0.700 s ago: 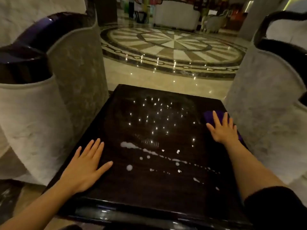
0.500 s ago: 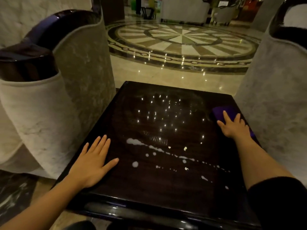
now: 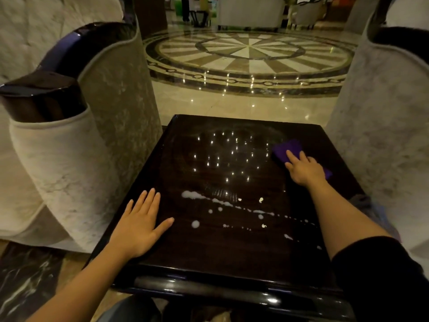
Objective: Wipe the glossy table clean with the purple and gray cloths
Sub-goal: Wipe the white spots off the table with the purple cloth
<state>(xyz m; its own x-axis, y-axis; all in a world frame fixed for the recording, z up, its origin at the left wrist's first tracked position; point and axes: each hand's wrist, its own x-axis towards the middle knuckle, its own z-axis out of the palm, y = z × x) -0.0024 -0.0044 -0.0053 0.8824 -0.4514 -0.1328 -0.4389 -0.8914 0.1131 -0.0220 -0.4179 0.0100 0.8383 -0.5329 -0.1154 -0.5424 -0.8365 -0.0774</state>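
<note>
The dark glossy table (image 3: 209, 249) stands in front of me. A streak of white drops (image 3: 222, 203) runs across its middle toward the near right. My right hand (image 3: 305, 171) presses flat on the purple cloth (image 3: 286, 148) at the far right of the tabletop, with the fingers pointing away from me. My left hand (image 3: 141, 226) lies flat and empty on the near left of the table, fingers spread. A greyish bundle, perhaps the gray cloth (image 3: 361, 202), shows at the table's right edge behind my right forearm.
Pale upholstered armchairs with dark glossy arm tops flank the table closely, one on the left (image 3: 69, 145) and one on the right (image 3: 383, 126). Polished marble floor with a round inlay (image 3: 249, 52) lies beyond the far edge.
My right hand has slid the purple cloth a little to the left along the far right of the table. My left hand has stayed flat in place. The camera has shifted.
</note>
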